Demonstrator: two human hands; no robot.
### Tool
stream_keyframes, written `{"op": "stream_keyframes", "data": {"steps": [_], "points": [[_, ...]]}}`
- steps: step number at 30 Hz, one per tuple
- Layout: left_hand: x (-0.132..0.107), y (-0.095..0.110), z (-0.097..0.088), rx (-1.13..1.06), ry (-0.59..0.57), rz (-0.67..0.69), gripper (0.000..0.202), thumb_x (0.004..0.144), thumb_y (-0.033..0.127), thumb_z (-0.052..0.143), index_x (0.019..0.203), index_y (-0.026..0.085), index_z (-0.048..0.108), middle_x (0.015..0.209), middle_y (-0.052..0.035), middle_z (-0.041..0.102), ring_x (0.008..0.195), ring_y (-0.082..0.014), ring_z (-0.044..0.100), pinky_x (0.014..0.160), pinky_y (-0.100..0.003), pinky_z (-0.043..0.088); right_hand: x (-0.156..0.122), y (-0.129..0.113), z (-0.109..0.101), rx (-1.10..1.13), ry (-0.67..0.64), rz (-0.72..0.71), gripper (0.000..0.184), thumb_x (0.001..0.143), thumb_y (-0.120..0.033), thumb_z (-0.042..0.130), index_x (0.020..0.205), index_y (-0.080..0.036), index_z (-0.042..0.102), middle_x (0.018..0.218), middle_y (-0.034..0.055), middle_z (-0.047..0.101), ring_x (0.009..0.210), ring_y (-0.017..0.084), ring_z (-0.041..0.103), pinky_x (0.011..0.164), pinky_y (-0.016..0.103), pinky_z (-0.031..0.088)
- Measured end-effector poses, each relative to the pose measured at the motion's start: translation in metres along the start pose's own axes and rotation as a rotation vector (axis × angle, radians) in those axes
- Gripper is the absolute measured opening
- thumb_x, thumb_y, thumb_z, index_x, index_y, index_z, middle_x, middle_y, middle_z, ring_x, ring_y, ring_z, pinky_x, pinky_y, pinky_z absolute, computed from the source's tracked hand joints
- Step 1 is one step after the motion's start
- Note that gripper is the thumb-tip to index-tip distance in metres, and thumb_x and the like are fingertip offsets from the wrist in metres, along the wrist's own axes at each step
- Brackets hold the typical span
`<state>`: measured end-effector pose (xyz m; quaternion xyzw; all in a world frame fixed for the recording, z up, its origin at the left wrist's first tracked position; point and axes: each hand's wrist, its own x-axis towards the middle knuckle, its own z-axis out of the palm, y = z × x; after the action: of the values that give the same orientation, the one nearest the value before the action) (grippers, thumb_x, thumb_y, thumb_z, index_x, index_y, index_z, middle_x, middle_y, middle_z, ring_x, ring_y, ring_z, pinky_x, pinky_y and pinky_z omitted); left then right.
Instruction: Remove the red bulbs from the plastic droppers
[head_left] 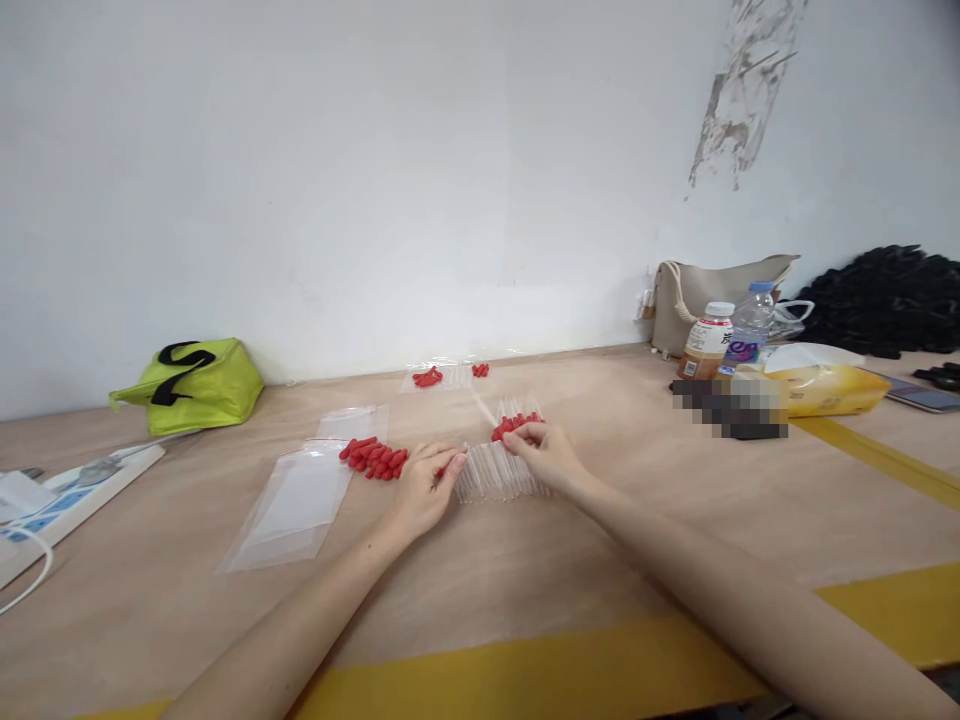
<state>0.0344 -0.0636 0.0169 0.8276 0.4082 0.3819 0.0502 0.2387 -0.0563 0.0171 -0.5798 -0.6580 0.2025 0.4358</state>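
Observation:
Near the middle of the table my left hand (429,490) is closed in a pinch at the left end of a row of thin clear plastic strands (499,475). What its fingertips hold is hidden. My right hand (551,455) pinches at the near side of a cluster of small red pieces (517,422), above the same row. More clear strands stick out behind that cluster. To the left of my left hand lies a bigger bunch of red oval pieces (373,458), next to clear plastic bags (296,510).
Farther back lies a clear bag (457,376) with red pieces. At left are a lime-green bag (206,385) and a power strip (82,500). At right stand bottles (709,340), a beige bag (667,300), a yellow packet (832,388), a phone (922,394) and a black heap (885,300).

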Motion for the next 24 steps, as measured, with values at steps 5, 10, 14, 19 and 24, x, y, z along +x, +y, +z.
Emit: {"op": "stream_keyframes", "data": {"steps": [5,10,14,19,24], "points": [[-0.003,0.012,0.011,-0.2,-0.037,-0.088,0.029,0.087,0.035,0.04,0.092,0.021,0.065,0.091,-0.0037,0.066,0.086,-0.0179,0.057,0.08,-0.035,0.042,-0.032,-0.031,0.015,-0.023,-0.114,-0.16,0.028,0.081,-0.041,0.046,0.067,-0.026,0.065,0.067,-0.0054,0.066,0.063,0.012,0.055,0.075,0.03,0.031],[-0.002,0.012,0.013,-0.517,0.074,-0.262,0.031,0.08,0.041,0.05,0.096,0.016,0.06,0.089,-0.0062,0.066,0.083,-0.0174,0.06,0.072,-0.029,0.046,-0.036,-0.029,0.019,-0.157,-0.067,-0.28,0.018,0.083,-0.034,0.047,0.075,-0.024,0.06,0.075,-0.0047,0.065,0.071,0.012,0.053,0.072,0.029,0.024],[0.001,-0.001,0.0,-0.561,0.241,-0.352,0.032,0.076,0.038,0.056,0.099,0.016,0.054,0.073,-0.002,0.064,0.065,-0.0136,0.06,0.061,-0.026,0.047,-0.028,-0.019,0.01,-0.341,-0.001,-0.423,0.013,0.081,-0.031,0.052,0.075,-0.02,0.057,0.075,-0.0012,0.064,0.076,0.014,0.051,0.072,0.03,0.022],[-0.004,-0.013,-0.012,-0.144,0.01,-0.029,0.02,0.08,0.033,0.054,0.089,0.018,0.063,0.082,-0.0042,0.066,0.074,-0.016,0.059,0.069,-0.03,0.045,-0.018,-0.01,-0.002,-0.454,0.173,-0.66,0.013,0.084,-0.027,0.049,0.088,-0.022,0.061,0.083,0.0025,0.064,0.08,0.016,0.048,0.076,0.034,0.019],[-0.009,0.0,-0.007,0.331,-0.025,0.29,0.023,0.086,0.027,0.044,0.085,0.017,0.065,0.073,-0.0048,0.063,0.07,-0.0164,0.053,0.066,-0.031,0.038,-0.019,-0.003,0.001,-0.47,0.215,-0.813,0.017,0.086,-0.027,0.046,0.082,-0.023,0.063,0.076,0.0009,0.062,0.074,0.013,0.044,0.075,0.034,0.017]]}}
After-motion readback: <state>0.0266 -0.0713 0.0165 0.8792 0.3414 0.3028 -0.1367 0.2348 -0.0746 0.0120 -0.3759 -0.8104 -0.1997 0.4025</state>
